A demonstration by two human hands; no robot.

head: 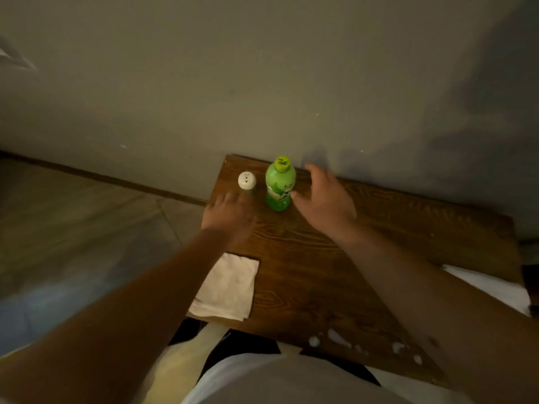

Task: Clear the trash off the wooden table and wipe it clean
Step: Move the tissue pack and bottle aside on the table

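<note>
open right hand (pixel 323 205) beside green bottle (pixel 280 185)

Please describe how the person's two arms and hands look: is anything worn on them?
Both forearms are bare, with no sleeves in view. The left hand and right hand carry no gloves, and I see no watch, ring or bracelet, though blur hides fine detail. A small dark mark shows on the right forearm.

The left hand (pixel 229 212) is motion-blurred and covers the base of the white shaker (pixel 247 182). The left forearm overlaps a corner of the folded cloth (pixel 226 290). The counter (pixel 379 228) right end is cut off; bottle (pixel 280 185) label print illegible.
</note>
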